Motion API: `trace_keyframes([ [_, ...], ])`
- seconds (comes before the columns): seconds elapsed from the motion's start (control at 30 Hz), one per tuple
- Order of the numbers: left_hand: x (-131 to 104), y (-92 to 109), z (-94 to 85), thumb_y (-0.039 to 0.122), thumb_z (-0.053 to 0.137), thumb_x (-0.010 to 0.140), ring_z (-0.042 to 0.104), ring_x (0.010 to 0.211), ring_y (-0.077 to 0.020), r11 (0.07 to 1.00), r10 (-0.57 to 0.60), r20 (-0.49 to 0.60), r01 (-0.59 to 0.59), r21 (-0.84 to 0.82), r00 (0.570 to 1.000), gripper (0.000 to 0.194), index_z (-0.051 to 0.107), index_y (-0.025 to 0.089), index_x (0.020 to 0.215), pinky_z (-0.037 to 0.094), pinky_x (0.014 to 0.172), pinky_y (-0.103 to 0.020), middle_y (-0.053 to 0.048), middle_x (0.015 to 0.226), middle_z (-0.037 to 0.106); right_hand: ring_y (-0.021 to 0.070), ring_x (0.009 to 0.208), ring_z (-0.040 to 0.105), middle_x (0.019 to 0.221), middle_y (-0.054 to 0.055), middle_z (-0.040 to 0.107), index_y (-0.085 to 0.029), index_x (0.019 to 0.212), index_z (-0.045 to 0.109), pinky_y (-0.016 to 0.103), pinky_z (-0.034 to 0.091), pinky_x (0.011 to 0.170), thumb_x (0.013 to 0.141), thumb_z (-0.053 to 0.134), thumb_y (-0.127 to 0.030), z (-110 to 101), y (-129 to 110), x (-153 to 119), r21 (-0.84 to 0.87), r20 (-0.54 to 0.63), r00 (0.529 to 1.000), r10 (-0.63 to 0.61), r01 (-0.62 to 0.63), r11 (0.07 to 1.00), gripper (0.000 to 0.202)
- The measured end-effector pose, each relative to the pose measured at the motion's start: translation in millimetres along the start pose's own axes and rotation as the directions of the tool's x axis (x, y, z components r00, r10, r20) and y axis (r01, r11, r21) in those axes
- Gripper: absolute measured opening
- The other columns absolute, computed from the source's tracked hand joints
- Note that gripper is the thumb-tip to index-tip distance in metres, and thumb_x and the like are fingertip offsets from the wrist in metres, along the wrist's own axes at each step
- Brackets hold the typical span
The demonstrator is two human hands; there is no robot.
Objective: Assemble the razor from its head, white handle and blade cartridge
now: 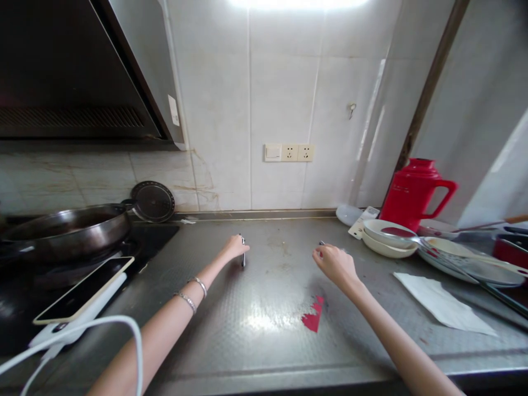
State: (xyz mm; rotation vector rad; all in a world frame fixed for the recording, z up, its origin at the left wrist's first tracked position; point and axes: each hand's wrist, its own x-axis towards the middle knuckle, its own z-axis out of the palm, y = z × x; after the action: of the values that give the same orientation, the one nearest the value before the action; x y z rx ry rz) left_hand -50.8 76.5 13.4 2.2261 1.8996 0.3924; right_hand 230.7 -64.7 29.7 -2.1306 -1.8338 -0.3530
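Observation:
Over the middle of the metal counter, my left hand is closed in a pinch on a small slim metal object. The object points downward past the fingertips, and its kind is too small to tell. My right hand is also above the counter, to the right, with its fingers curled closed. A tiny dark tip shows at those fingers; the rest of it is hidden. Two bracelets circle the left wrist. A torn red patch lies on the counter, nearer to me than my right hand.
On the left, a steel pan sits on the black cooktop, with a phone and white cable nearer me. At right are stacked bowls, a red thermos jug, plates and a white tissue.

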Motion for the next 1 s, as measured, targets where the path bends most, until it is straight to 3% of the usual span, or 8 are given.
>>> trace_keyframes([
  [0.17, 0, 7, 13.1, 0.029, 0.054, 0.066, 0.064, 0.082, -0.0251, 0.997, 0.001, 0.016, -0.002, 0.071, 1.0, 0.026, 0.068, 0.013, 0.082, 0.045, 0.061, -0.026, -0.018, 0.089, 0.068, 0.0234, 0.077, 0.063, 0.085, 0.013, 0.066, -0.019, 0.078, 0.067, 0.028, 0.04, 0.061, 0.083, 0.039, -0.034, 4, 31, 9, -0.008, 0.05, 0.994, 0.093, -0.093, 0.996, 0.032],
  [0.43, -10, 9, 21.4, 0.034, 0.048, 0.072, 0.063, 0.087, -0.029, 0.993, -0.004, 0.006, 0.004, 0.117, 1.0, 0.034, 0.067, 0.011, 0.089, 0.046, 0.064, -0.03, -0.019, 0.092, 0.067, 0.0299, 0.083, 0.063, 0.089, 0.016, 0.066, -0.014, 0.084, 0.067, 0.032, 0.043, 0.061, 0.082, 0.04, -0.032, 9, 67, 25, -0.132, 0.231, 0.965, 0.122, -0.093, 0.987, 0.033],
  [0.67, -29, 3, 21.1, 0.044, 0.044, 0.073, 0.063, 0.088, -0.0283, 0.988, -0.053, 0.011, 0.05, 0.147, 0.999, 0.037, 0.066, 0.017, 0.083, 0.046, 0.067, -0.032, -0.016, 0.093, 0.068, 0.0319, 0.093, 0.061, 0.1, 0.017, 0.065, -0.016, 0.093, 0.066, 0.036, 0.044, 0.067, 0.075, 0.049, -0.039, 28, 92, 48, -0.174, 0.52, 0.853, 0.038, 0.062, 0.983, 0.034],
  [0.87, -38, 5, 22.5, 0.039, 0.044, 0.074, 0.063, 0.089, -0.0266, 0.988, -0.063, 0.009, 0.061, 0.142, 0.998, 0.031, 0.065, 0.018, 0.08, 0.045, 0.069, -0.032, -0.014, 0.091, 0.068, 0.0288, 0.086, 0.063, 0.095, 0.018, 0.066, -0.014, 0.091, 0.066, 0.033, 0.044, 0.063, 0.077, 0.044, -0.032, 42, 96, 51, -0.114, 0.549, 0.836, -0.016, 0.094, 0.989, 0.032],
  [1.0, -38, 6, 22.7, 0.038, 0.044, 0.074, 0.063, 0.089, -0.0257, 0.989, -0.053, 0.007, 0.052, 0.138, 0.999, 0.029, 0.065, 0.018, 0.08, 0.044, 0.07, -0.032, -0.013, 0.091, 0.068, 0.0282, 0.084, 0.063, 0.093, 0.018, 0.066, -0.014, 0.088, 0.067, 0.031, 0.043, 0.062, 0.078, 0.042, -0.034, 39, 90, 47, -0.098, 0.496, 0.868, -0.035, 0.096, 0.991, 0.034],
])
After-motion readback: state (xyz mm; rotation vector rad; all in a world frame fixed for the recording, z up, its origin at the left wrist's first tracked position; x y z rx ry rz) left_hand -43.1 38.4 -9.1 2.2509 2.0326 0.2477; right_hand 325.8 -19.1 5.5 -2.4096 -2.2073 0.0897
